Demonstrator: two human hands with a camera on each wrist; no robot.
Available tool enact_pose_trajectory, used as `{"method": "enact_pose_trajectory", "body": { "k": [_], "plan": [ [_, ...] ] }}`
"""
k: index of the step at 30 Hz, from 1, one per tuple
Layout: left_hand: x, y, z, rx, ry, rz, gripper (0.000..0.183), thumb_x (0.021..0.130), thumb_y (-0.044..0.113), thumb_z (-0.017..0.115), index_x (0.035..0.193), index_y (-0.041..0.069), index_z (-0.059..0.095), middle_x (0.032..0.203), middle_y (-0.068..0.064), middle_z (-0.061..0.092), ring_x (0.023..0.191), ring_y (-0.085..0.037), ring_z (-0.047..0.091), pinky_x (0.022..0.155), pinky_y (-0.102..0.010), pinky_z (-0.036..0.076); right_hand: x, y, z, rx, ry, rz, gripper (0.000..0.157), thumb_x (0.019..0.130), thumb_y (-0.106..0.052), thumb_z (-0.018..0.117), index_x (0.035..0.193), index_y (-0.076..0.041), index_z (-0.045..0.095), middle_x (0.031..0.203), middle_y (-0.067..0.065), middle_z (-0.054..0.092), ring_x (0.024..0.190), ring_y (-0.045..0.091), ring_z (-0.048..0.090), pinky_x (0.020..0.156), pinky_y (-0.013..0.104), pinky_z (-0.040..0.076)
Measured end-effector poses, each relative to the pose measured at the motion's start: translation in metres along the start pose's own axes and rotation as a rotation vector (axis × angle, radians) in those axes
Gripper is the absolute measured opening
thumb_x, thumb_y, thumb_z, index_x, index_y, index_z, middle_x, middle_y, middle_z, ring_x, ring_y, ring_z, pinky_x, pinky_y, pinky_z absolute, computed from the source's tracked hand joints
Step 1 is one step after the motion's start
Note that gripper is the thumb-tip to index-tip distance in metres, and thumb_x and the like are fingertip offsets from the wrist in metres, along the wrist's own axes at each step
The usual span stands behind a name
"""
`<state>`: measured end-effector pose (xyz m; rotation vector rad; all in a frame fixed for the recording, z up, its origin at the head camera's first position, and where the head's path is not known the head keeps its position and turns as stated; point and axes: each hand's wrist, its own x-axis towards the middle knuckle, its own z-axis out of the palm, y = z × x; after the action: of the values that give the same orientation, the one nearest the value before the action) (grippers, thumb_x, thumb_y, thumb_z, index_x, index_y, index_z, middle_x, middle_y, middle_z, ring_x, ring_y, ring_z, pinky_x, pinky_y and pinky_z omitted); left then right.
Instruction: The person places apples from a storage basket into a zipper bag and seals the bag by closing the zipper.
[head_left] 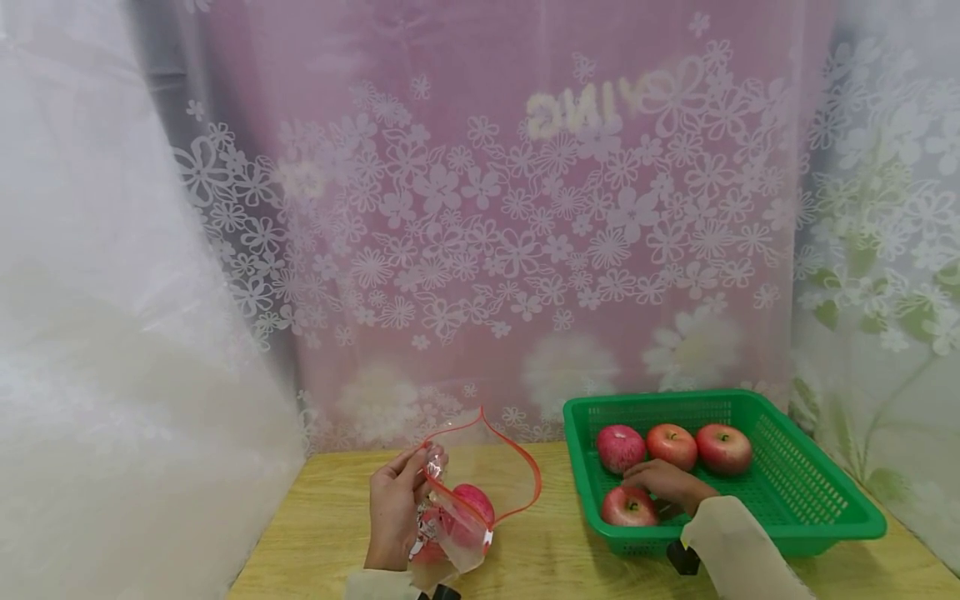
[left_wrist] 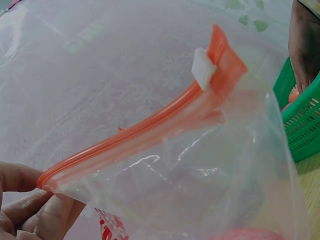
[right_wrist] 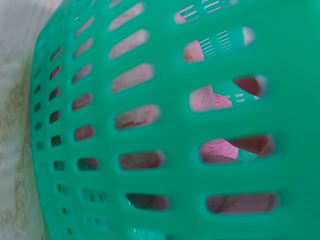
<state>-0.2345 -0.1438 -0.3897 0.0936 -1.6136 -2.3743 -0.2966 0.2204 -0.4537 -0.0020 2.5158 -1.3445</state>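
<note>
My left hand (head_left: 397, 504) pinches the rim of a clear zip bag (left_wrist: 165, 190) with an orange-red closure and a white slider. The bag's mouth gapes toward the right in the head view. Low in the bag lies a red apple (head_left: 472, 502), partly veiled by the plastic. Inside the green basket (head_left: 817, 531), my right hand (head_left: 667, 485) has its fingers curved over the far side of the nearest apple (head_left: 628, 507); the thumb is mostly hidden. In the right wrist view, the basket wall (right_wrist: 175, 125) covers most of the hand and fruit.
A row of three apples, a pink-red one (head_left: 621, 449), a middle one (head_left: 671, 447) and a right one (head_left: 723, 449), sits behind my right hand. The basket's raised rim surrounds them. Flowered plastic curtains (head_left: 525, 250) hang behind and beside the wooden table (head_left: 322, 517).
</note>
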Motion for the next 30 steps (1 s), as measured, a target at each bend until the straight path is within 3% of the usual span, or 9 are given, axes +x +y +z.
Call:
{"method": "enact_pose_trajectory", "body": {
  "k": [8,30],
  "plan": [
    [0.0022,0.0001,0.0024,-0.006,0.002,0.008,0.036,0.09,0.01,0.056,0.115,-0.015,0.052,0.094,-0.013,0.069,0.084,-0.022,0.067,0.074,-0.027,0.052,-0.001,-0.0012,-0.0025,0.012,-0.04,0.026,0.049,0.086,-0.026,0.058,0.125,0.003,0.049,0.121,0.024,0.051,0.09,0.03,0.057,0.067,0.044,0.051],
    [-0.0007,-0.0006,0.0001,0.025,-0.011,0.013,0.037,0.09,0.012,0.056,0.116,-0.014,0.052,0.094,-0.012,0.069,0.083,-0.02,0.067,0.073,-0.026,0.052,-0.0028,0.0006,-0.0037,0.017,-0.128,0.034,0.049,0.086,-0.022,0.06,0.124,0.005,0.049,0.123,0.027,0.047,0.101,0.038,0.052,0.071,0.049,0.049]
  ]
}}
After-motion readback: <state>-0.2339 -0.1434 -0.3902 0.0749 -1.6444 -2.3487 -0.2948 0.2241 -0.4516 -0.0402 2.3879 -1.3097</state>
